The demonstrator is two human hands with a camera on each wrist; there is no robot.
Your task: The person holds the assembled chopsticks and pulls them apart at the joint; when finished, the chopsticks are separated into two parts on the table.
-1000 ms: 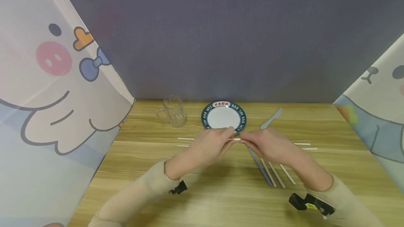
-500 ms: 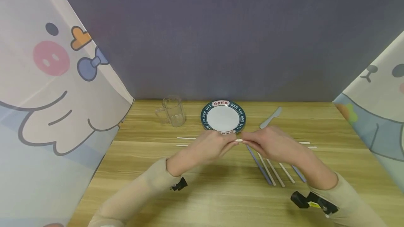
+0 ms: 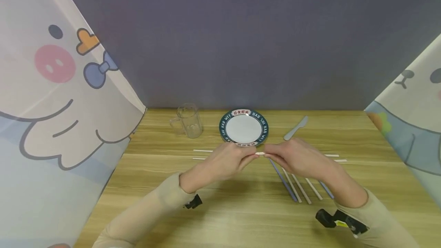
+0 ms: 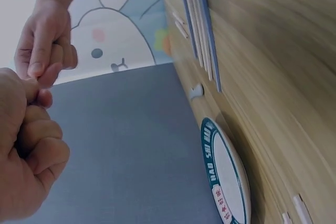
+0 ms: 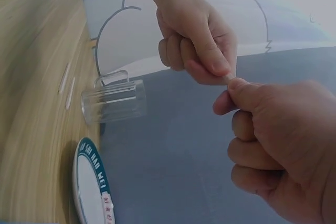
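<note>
One plate point(image 3: 244, 129), one clear mug point(image 3: 193, 125), one knife point(image 3: 295, 128), two blue sticks point(image 3: 283, 181), three pale sticks point(image 3: 301, 189) resting on one table point(image 3: 227, 221); four white stick ends point(image 3: 203, 150) showing; two hands point(image 3: 220, 162) pinching one pale piece point(image 3: 260, 153).

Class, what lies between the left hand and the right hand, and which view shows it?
A small whitish piece, pinched by the left hand and the right hand, bridges the gap; the head view shows it, though what it is stays unclear.

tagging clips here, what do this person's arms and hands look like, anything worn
The left sleeve and right sleeve are plain pale beige. A small black camera sits by the left cuff, another, with a yellow patch, by the right cuff. No gloves show on the left hand or right hand.
</note>
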